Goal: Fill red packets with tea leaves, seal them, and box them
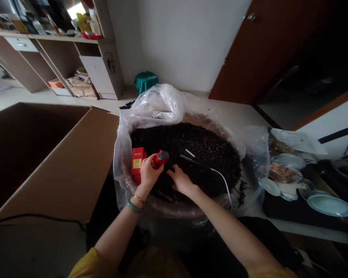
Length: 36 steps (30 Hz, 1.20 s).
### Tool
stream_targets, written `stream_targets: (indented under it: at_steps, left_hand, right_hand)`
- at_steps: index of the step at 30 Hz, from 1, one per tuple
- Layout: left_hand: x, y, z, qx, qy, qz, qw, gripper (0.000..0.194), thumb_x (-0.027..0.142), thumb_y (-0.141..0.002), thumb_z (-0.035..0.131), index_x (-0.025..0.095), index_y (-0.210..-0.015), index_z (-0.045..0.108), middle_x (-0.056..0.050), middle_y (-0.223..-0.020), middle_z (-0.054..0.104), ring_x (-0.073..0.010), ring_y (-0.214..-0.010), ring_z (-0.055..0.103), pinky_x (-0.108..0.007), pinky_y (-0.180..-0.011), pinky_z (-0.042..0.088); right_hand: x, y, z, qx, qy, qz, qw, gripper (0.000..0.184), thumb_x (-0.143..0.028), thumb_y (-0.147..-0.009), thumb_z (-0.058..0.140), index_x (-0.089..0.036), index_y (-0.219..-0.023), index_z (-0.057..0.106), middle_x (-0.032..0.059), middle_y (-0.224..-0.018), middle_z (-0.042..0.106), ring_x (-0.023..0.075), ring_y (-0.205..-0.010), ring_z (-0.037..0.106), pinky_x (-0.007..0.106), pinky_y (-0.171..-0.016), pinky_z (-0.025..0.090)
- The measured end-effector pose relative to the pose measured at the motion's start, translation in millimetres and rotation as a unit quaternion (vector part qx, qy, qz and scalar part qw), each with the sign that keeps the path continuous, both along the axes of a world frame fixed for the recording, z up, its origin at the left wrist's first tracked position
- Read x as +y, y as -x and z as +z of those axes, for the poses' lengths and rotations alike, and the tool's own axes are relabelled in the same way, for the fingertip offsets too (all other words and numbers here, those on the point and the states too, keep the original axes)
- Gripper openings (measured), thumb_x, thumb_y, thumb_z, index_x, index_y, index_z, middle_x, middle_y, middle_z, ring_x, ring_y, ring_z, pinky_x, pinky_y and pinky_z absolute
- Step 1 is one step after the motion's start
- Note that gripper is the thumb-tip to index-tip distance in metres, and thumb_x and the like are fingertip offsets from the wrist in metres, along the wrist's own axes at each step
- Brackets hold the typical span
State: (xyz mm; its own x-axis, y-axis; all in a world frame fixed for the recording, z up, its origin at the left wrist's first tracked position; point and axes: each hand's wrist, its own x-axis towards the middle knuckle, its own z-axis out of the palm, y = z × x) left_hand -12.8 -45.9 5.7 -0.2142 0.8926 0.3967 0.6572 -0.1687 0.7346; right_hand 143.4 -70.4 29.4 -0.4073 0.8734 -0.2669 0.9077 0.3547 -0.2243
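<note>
My left hand [149, 175] is closed around a small red packet [161, 159], whose top end looks dark grey and tilts up to the right. Just left of that hand, a red box [137, 158] with a gold label stands against the inner side of a large round tub. Dark dried leaves, like loose tea [211, 143], fill this tub. My right hand [182, 180] is down at the leaves beside the packet, its fingers curled around some of them. A black tong-like tool [195, 159] with pale-edged jaws and a white cord lies on the leaves, jaws apart.
Clear plastic sheeting [162, 102] lines the tub and bunches over its far rim. An open cardboard box [75, 166] stands at the left. At the right are dishes [330, 204] and plastic bags. A teal covered bin [145, 81] stands by the wall.
</note>
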Motion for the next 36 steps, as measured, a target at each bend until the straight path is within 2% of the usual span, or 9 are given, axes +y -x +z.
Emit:
stream_targets:
  at_steps: [5, 10, 12, 17, 21, 25, 28, 32, 36]
  left_hand:
    - [3, 2, -6.5, -0.012, -0.008, 0.008, 1.000, 0.045, 0.023, -0.065, 0.074, 0.019, -0.108, 0.061, -0.005, -0.094, 0.068, -0.0202, -0.081, 0.063, -0.033, -0.073, 0.052]
    - [10, 8, -0.7, -0.040, -0.016, 0.038, 0.998, 0.045, 0.025, -0.067, 0.074, 0.020, -0.109, 0.060, -0.004, -0.092, 0.068, -0.0183, -0.077, 0.063, -0.032, -0.073, 0.053]
    - [15, 9, 5.2, -0.044, -0.021, 0.040, 0.998, 0.044, 0.024, -0.066, 0.074, 0.019, -0.109, 0.061, -0.005, -0.093, 0.067, -0.0174, -0.075, 0.063, -0.032, -0.071, 0.053]
    - [25, 11, 10.0, -0.058, -0.034, 0.012, 0.998, 0.046, 0.021, -0.066, 0.072, 0.019, -0.110, 0.060, -0.006, -0.099, 0.064, -0.0139, -0.070, 0.061, -0.028, -0.066, 0.054]
    - [26, 13, 1.3, -0.064, -0.027, 0.004, 0.998, 0.044, 0.022, -0.066, 0.073, 0.018, -0.108, 0.060, -0.004, -0.094, 0.065, -0.0129, -0.067, 0.060, -0.027, -0.063, 0.054]
    - [26, 13, -4.0, -0.049, -0.022, -0.027, 0.998, 0.047, 0.022, -0.064, 0.074, 0.019, -0.109, 0.060, -0.005, -0.094, 0.065, -0.0124, -0.065, 0.060, -0.026, -0.061, 0.054]
    - [25, 11, -4.2, -0.031, -0.026, -0.056, 0.998, 0.049, 0.022, -0.063, 0.075, 0.018, -0.109, 0.060, -0.005, -0.093, 0.064, -0.0150, -0.072, 0.062, -0.026, -0.061, 0.054]
    - [24, 11, -4.6, -0.021, -0.035, -0.077, 0.996, 0.049, 0.021, -0.063, 0.074, 0.019, -0.109, 0.059, -0.005, -0.094, 0.065, -0.0168, -0.077, 0.062, -0.027, -0.063, 0.055]
    - [25, 11, -5.9, -0.017, -0.029, -0.075, 0.997, 0.051, 0.021, -0.062, 0.075, 0.019, -0.110, 0.059, -0.004, -0.094, 0.064, -0.0173, -0.079, 0.062, -0.028, -0.065, 0.054]
  right_hand:
    - [30, 6, -4.5, 0.043, -0.057, -0.071, 0.995, 0.058, -0.010, -0.079, 0.054, -0.025, -0.133, 0.043, 0.0152, -0.142, 0.029, 0.0288, -0.123, 0.041, 0.039, -0.088, 0.047]
    - [25, 27, -10.2, 0.008, -0.003, 0.058, 0.998, 0.089, -0.025, -0.062, 0.076, -0.029, -0.141, 0.034, 0.0144, -0.156, 0.005, 0.0422, -0.139, 0.009, 0.058, -0.102, 0.030]
    - [20, 36, -14.7, -0.010, 0.009, 0.108, 0.994, 0.092, -0.027, -0.059, 0.079, -0.033, -0.140, 0.035, 0.0121, -0.157, 0.004, 0.0436, -0.140, 0.002, 0.064, -0.102, 0.024]
    - [18, 28, -20.3, -0.021, -0.065, 0.146, 0.987, 0.055, -0.021, -0.072, 0.069, -0.031, -0.124, 0.055, 0.0101, -0.147, 0.034, 0.0358, -0.138, 0.020, 0.054, -0.104, 0.028]
    - [31, -1, -13.2, 0.003, -0.112, 0.060, 0.992, 0.032, -0.013, -0.077, 0.062, -0.023, -0.108, 0.064, 0.0134, -0.134, 0.048, 0.0298, -0.128, 0.037, 0.044, -0.097, 0.038]
    - [51, -8, -3.4, 0.040, -0.090, -0.061, 0.993, 0.062, -0.026, -0.075, 0.068, -0.024, -0.132, 0.046, 0.0156, -0.148, 0.028, 0.0324, -0.130, 0.032, 0.047, -0.097, 0.038]
    - [62, 4, 4.6, -0.006, 0.010, -0.055, 0.998, 0.084, -0.035, -0.064, 0.078, -0.034, -0.137, 0.037, 0.0118, -0.151, 0.021, 0.0377, -0.130, 0.031, 0.051, -0.094, 0.039]
    - [56, 11, 14.6, -0.045, 0.017, -0.016, 0.999, 0.069, -0.017, -0.068, 0.073, -0.033, -0.130, 0.047, 0.0102, -0.131, 0.046, 0.0302, -0.116, 0.046, 0.039, -0.086, 0.046]
    - [32, -3, 13.9, -0.050, -0.007, -0.015, 0.999, 0.064, -0.007, -0.067, 0.068, -0.025, -0.127, 0.051, 0.0132, -0.131, 0.045, 0.0277, -0.111, 0.051, 0.034, -0.082, 0.048]
